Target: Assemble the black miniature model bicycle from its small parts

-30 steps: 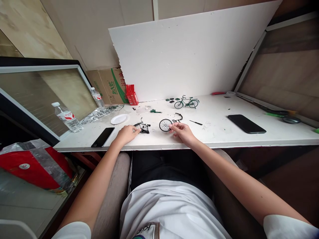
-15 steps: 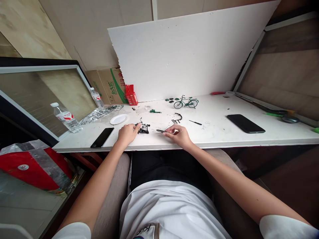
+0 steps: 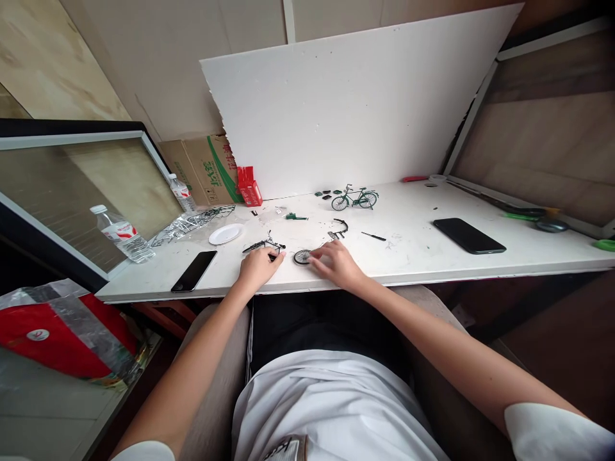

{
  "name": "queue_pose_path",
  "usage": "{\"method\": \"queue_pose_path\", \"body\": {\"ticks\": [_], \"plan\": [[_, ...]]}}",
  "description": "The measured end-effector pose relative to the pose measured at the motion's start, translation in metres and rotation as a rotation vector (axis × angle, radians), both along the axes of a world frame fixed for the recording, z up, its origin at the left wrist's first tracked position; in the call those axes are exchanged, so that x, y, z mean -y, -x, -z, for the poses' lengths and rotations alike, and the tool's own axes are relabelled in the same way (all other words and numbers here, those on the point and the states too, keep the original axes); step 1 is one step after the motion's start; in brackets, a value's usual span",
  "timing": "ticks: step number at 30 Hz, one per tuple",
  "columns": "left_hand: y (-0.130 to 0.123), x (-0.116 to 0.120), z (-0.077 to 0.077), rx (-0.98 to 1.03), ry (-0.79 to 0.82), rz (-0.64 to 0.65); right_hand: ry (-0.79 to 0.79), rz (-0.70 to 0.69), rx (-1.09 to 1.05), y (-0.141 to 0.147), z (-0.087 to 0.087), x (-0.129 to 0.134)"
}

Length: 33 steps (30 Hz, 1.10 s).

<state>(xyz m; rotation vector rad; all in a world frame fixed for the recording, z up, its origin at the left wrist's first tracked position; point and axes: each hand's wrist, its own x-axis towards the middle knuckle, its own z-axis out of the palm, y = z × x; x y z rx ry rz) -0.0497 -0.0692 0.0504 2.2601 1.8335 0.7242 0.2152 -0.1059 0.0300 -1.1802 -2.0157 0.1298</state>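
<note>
Plainly, the head view showed both hands low over the white bench (image 3: 408,256), close to its front edge; the left hand (image 3: 258,267) grasped the black bicycle frame (image 3: 263,244), with thumb and fingers about its near side and part of it hidden by them; the right hand (image 3: 335,264) had bent fingers at the right rim of the spoked wheel (image 3: 302,257), though whether they pinched it or only touched it could not be told; the wheel lay between the hands, apart from the frame.

Beyond the right hand were a curved black part (image 3: 343,225) and a small black rack (image 3: 335,235); a thin screwdriver (image 3: 373,236) lay to their right; farther back, a green model bicycle (image 3: 354,198) stood upright; a green part (image 3: 296,217) lay left of it, and a white plate (image 3: 225,234) sat beyond the left phone (image 3: 194,271).
</note>
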Motion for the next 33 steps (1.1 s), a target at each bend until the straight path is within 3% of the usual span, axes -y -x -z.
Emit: {"method": "queue_pose_path", "body": {"ticks": [2, 4, 8, 10, 14, 18, 21, 26, 29, 33], "plan": [[0.002, 0.000, -0.002, 0.000, 0.028, -0.013, -0.014, 0.121, -0.017, -0.022, -0.011, -0.010], [0.004, -0.001, -0.005, 0.007, 0.049, -0.007, -0.016, 0.352, -0.004, -0.052, -0.018, -0.020], [0.008, -0.003, -0.007, 0.015, 0.091, -0.012, 0.120, 0.644, 0.238, -0.109, -0.021, -0.030], [0.010, -0.004, -0.007, 0.031, 0.127, -0.023, 0.232, 0.707, 0.321, -0.129, -0.021, -0.032], [0.014, -0.006, -0.008, 0.078, 0.212, -0.013, 0.442, 0.688, 0.296, -0.146, -0.024, -0.032], [0.019, -0.008, -0.012, 0.087, 0.248, -0.018, 0.384, 0.709, 0.269, -0.143, -0.024, -0.031], [0.027, -0.013, -0.015, 0.111, 0.259, -0.029, 0.307, 0.626, 0.087, -0.137, -0.022, -0.033], [0.049, -0.024, -0.016, 0.024, 0.061, -0.035, 0.359, 0.205, -0.455, -0.118, -0.022, -0.034], [0.055, -0.028, -0.017, 0.111, 0.026, -0.030, 0.385, 0.039, -0.596, -0.100, -0.022, -0.031], [0.048, -0.026, -0.019, 0.348, 0.049, 0.024, 0.369, -0.020, -0.639, -0.075, -0.016, -0.026]]}}
